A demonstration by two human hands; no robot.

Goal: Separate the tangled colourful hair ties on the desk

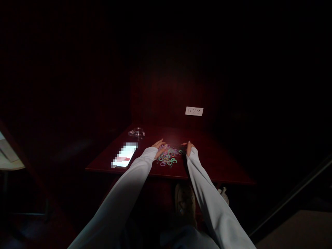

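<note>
A loose pile of small coloured hair ties (168,159), purple, green, yellow and pink, lies near the front of a dark red table (215,166). My left hand (159,147) is at the pile's left edge, fingers stretched out over it and thumb apart; it appears to hold nothing. On the other side, my right hand (189,147) rests just right of the pile with its fingers apart. Nothing shows in that hand, though its palm side is partly hidden. Light-coloured sleeves cover both my arms up to the hands.
A phone with a bright, pixelated screen (126,154) lies left of my left arm. Behind it stands a small clear container (138,131) with small items beside it. A white socket panel (194,111) is on the back wall. Below the table a shoe (184,200) shows.
</note>
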